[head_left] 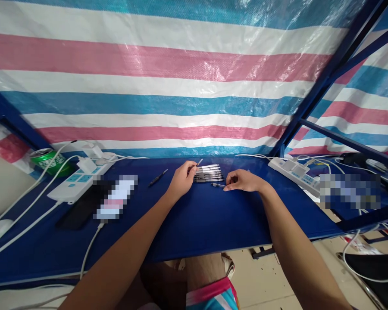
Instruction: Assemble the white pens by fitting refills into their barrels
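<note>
Several clear-barrelled pens (209,173) lie side by side in a row on the blue table (200,228). My left hand (183,177) is closed at the row's left end, its thumb and fingers pinching a thin pen-like piece (199,162) whose end sticks out up and to the right. To the right of the row, my right hand (242,180) has its fingers curled and pinches a pen (217,185) low over the table, the end pointing left. A separate dark pen (158,177) lies at a slant left of my left hand.
At left are a phone (116,198) on a charging cable, a dark flat object (79,209), a white power strip (73,183) and a green can (47,161). Another power strip (294,174) lies at right near the blue metal frame (297,112). Striped sheeting (181,64) hangs behind.
</note>
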Tool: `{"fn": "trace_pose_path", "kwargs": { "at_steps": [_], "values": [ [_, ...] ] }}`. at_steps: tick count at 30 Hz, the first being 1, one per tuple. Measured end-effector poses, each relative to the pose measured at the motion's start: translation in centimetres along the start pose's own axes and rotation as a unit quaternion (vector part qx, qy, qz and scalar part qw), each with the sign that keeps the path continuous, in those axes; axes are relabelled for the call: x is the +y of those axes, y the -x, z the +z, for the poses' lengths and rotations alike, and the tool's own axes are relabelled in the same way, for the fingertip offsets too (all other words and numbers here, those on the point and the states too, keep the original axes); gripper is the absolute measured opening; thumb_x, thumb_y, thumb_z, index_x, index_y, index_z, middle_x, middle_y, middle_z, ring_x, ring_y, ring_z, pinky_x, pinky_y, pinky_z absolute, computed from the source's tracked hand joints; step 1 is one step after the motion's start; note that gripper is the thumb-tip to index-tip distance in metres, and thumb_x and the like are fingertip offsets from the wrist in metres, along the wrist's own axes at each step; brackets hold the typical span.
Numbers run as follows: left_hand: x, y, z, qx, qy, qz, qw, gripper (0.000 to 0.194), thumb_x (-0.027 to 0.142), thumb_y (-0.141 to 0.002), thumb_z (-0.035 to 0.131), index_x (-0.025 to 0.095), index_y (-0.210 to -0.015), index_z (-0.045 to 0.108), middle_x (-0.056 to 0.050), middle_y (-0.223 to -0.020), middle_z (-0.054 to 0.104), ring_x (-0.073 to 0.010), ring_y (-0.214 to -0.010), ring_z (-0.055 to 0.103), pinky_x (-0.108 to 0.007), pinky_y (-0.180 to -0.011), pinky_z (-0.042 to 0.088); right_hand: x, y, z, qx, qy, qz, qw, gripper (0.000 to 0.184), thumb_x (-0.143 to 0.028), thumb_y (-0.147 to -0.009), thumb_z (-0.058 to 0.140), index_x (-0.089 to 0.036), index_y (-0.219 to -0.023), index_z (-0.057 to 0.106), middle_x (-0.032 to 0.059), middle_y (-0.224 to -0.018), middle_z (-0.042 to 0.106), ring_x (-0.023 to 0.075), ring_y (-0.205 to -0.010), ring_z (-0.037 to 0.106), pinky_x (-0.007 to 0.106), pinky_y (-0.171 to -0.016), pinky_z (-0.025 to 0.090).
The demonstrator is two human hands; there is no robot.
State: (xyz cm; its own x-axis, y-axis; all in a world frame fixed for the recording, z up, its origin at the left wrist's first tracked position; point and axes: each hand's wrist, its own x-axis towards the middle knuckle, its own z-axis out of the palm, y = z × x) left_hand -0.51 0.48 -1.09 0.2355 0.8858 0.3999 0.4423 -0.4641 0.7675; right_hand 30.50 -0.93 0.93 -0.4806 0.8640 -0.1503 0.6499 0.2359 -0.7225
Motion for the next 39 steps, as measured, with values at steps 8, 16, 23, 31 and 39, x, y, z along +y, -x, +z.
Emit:
{"fn": "trace_pose_path", "kwargs": {
  "at_steps": [8, 16, 23, 31, 39],
  "values": [
    [0.5, 0.3, 0.3, 0.006, -0.053, 0.009, 0.999, 0.021, 0.033, -0.110, 0.045, 0.022, -0.114, 0.063, -0.006, -0.109, 0.076, -0.0244, -0.105, 0.072, -0.037, -0.095, 0.053, -1.1, 0.1, 0.7, -0.009, -0.055, -0.063, 0.996, 0.036, -0.057, -0.083, 0.084, -0.022, -0.092, 0.083, 0.0052, -0.094, 0.080, 0.0234, -0.085, 0.071, 0.033, -0.077, 0.054],
    [1.2, 0.7, 0.7, 0.002, -0.070, 0.022, 0.997, 0.023, 0.034, -0.111, 0.046, 0.021, -0.110, 0.065, -0.005, -0.106, 0.076, -0.0229, -0.099, 0.071, -0.036, -0.092, 0.052, -2.8, -0.2, 2.4, -0.064, -0.011, -0.106, 0.992, 0.026, -0.048, -0.088, 0.082, -0.024, -0.100, 0.082, 0.0046, -0.101, 0.077, 0.0223, -0.089, 0.069, 0.032, -0.080, 0.054],
    [0.8, 0.6, 0.8, 0.009, -0.069, 0.019, 0.997, 0.029, 0.026, -0.110, 0.043, 0.020, -0.122, 0.069, -0.008, -0.121, 0.077, -0.0239, -0.110, 0.071, -0.038, -0.101, 0.053, -3.4, 0.0, 2.3, 0.017, -0.062, -0.111, 0.992, 0.031, -0.054, -0.093, 0.076, -0.024, -0.102, 0.077, 0.0060, -0.108, 0.072, 0.0226, -0.095, 0.065, 0.035, -0.087, 0.055],
    [0.7, 0.6, 1.1, -0.008, -0.091, 0.048, 0.995, 0.034, 0.022, -0.109, 0.044, 0.020, -0.128, 0.072, -0.009, -0.123, 0.074, -0.0254, -0.116, 0.067, -0.042, -0.109, 0.051, -2.7, -1.3, 2.9, 0.151, -0.285, -0.078, 0.943, 0.049, -0.061, -0.085, 0.084, -0.025, -0.115, 0.070, 0.0036, -0.097, 0.071, 0.0175, -0.081, 0.061, 0.028, -0.067, 0.048],
    [0.8, 0.8, 1.1, -0.038, -0.081, 0.080, 0.993, 0.030, 0.026, -0.108, 0.053, 0.024, -0.127, 0.077, -0.007, -0.115, 0.077, -0.0247, -0.109, 0.070, -0.040, -0.100, 0.055, -2.2, -2.0, 2.9, 0.192, -0.403, -0.097, 0.890, 0.050, -0.063, -0.088, 0.079, -0.025, -0.120, 0.075, 0.0040, -0.094, 0.068, 0.0186, -0.082, 0.061, 0.030, -0.066, 0.051]
  ]
}}
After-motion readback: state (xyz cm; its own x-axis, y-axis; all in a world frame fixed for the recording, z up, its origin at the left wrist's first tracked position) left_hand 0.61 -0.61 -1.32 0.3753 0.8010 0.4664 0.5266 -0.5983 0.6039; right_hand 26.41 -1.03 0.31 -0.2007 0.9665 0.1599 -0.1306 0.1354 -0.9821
